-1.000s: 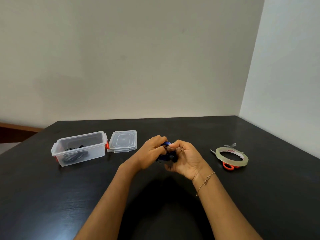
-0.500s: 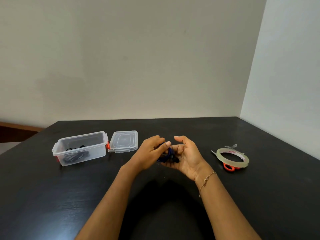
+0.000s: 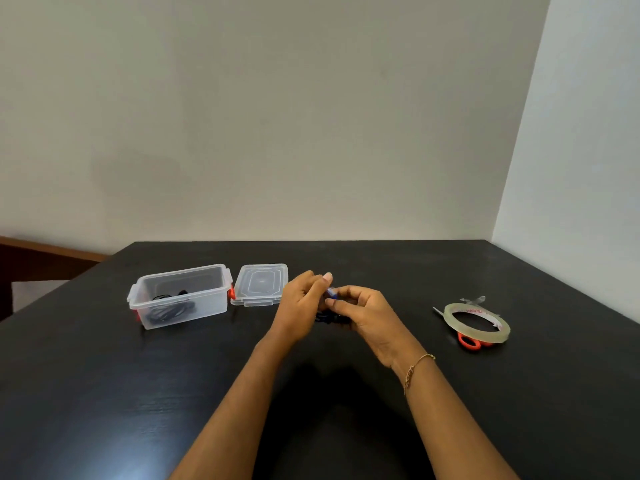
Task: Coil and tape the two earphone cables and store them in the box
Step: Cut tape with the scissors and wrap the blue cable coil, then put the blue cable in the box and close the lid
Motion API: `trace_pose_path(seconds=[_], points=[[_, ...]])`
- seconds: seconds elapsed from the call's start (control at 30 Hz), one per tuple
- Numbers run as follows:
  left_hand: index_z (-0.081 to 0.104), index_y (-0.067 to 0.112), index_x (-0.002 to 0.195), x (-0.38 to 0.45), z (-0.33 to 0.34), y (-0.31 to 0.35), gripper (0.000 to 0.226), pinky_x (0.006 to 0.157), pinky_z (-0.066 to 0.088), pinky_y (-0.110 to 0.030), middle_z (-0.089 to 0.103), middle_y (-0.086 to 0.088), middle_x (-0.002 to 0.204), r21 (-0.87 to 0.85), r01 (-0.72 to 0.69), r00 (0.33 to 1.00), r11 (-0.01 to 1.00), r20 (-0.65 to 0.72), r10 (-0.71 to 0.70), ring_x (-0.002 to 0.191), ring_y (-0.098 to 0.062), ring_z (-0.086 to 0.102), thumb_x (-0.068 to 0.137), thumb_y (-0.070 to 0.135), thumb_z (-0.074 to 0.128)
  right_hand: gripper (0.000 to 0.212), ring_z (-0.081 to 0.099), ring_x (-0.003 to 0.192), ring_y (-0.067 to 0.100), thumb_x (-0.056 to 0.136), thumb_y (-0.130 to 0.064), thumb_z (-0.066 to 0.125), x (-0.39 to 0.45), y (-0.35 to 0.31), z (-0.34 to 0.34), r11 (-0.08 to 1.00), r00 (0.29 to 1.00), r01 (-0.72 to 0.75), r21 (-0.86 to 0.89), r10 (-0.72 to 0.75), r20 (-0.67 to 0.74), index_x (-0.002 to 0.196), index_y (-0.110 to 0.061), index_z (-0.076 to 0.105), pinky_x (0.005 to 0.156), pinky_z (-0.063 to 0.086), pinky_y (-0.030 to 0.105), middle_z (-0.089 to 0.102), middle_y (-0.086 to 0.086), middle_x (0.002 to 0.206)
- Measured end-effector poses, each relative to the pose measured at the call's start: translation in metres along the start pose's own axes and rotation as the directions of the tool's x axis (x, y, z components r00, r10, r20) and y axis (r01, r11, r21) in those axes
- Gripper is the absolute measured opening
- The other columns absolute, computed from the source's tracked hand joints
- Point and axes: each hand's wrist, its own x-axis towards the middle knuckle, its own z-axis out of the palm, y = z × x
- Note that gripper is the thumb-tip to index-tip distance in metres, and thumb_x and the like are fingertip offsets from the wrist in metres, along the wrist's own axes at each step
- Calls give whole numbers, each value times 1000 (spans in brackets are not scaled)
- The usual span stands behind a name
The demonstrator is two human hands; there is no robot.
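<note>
- Blue earphone cable point(image 3: 329, 308) — coiled bundle between both hands, held above the black table point(image 3: 104, 393), mid-frame; we see it only in part.
- Left hand point(image 3: 301, 306) grips the bundle's left side, fingers curled, thumb up.
- Right hand point(image 3: 363, 311) pinches it from the right, fingers curled round; bracelet point(image 3: 415, 368) on that wrist.
- Clear box point(image 3: 180, 296) stands open to the left; we see a black earphone cable point(image 3: 169, 308) inside.
- Lid point(image 3: 261, 284) lies flat just beside the box.
- Tape roll point(image 3: 479, 322) rests on orange-handled scissors point(image 3: 469, 341), well apart on the right.
</note>
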Motion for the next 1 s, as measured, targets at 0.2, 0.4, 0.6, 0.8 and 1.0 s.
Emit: trace_pose_path(seconds=[0.2, 0.4, 0.6, 0.8, 1.0], points=[[54, 4, 78, -11, -24, 0, 32, 74, 46, -30, 56, -21, 85, -53, 45, 998, 998, -35, -47, 79, -23, 53, 97, 24, 38, 18, 66, 94, 14, 83, -13, 64, 0, 1, 27, 995, 991, 100, 15, -99, -85, 101, -14, 62, 76, 56, 22, 69, 7, 99], [50, 23, 71, -14, -70, -14, 30, 72, 44, -19, 52, -1, 78, 62, -32, 999, 998, -33, 34, 77, -11, 51, 98, 19, 38, 22, 65, 94, 11, 86, -21, 60, 18, -3, 65, 995, 995, 81, 62, -78, -57, 106, -13, 63, 72, 54, 18, 69, 5, 103], [51, 17, 75, -5, -118, -27, 25, 68, 38, -13, 49, 2, 75, 162, -93, 986, 982, -119, 113, 72, -4, 47, 94, 22, 36, 31, 64, 96, 14, 82, -11, 65, 52, -11, 113, 993, 992, 113, 15, -112, -49, 113, -10, 59, 82, 55, 24, 65, 1, 100], [49, 11, 100, 10, -175, -38, 13, 66, 53, -15, 59, -4, 83, 7, -8, 966, 1000, -258, 9, 72, 0, 63, 92, 2, 46, 23, 65, 87, 15, 82, -10, 67, 88, -17, 159, 973, 972, 202, -110, -213, -100, 103, -8, 59, 67, 57, 18, 65, 6, 96], [57, 15, 87, 29, -210, -60, 8, 66, 55, -22, 67, -6, 83, -78, 216, 873, 973, -431, -228, 79, -19, 67, 89, 7, 56, 16, 67, 83, 23, 82, -18, 68, 136, -14, 190, 964, 967, 103, -246, -155, -202, 84, -9, 55, 69, 60, 34, 65, 14, 90]])
